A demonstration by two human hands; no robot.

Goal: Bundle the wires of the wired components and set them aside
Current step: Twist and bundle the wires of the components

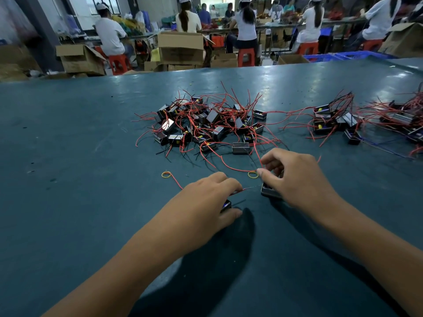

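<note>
On the dark green table (68,156), a yellow rubber band (166,174) lies loose at the left, a thin red wire running from it toward your left hand (206,197). That hand curls over a small black box component (226,205), fingertips pinching its red lead. A second yellow rubber band (253,174) lies just beside your right hand (295,177), which is curled round another small black boxy component (270,193) and pinches a red wire between thumb and forefinger. Beyond lies the tangled heap of black components with red wires (206,122); a further cluster (332,122) sits to the right. Judged light: the bodies rigid, the leads thin, springy, snag-prone. Grip the body and gather leads near their root, not by the bare tips.
</note>
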